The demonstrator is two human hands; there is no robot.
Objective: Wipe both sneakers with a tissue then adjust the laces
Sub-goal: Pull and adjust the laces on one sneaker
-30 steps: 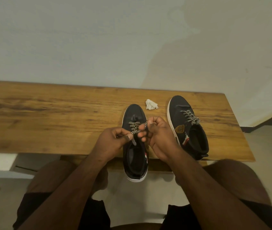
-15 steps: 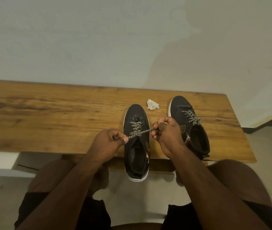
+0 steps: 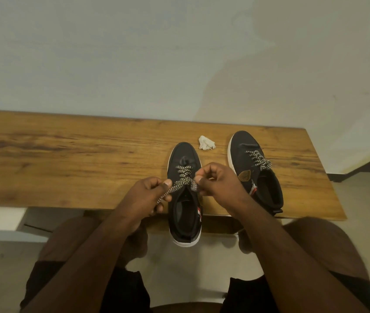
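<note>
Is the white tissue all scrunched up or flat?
Scrunched up. The tissue sits as a crumpled wad on the table between the shoes' toes.

- Your left hand [image 3: 148, 195] and right hand [image 3: 219, 184] each pinch a lace end over the near sneaker [image 3: 185, 199].
- A crumpled tissue [image 3: 206, 143] lies on the wooden table [image 3: 66, 159] between both sneakers' toes.

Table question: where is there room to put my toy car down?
The long bare stretch of table left of the left sneaker. Crowded: both hands on its laces, and tissue beside the right sneaker.
</note>
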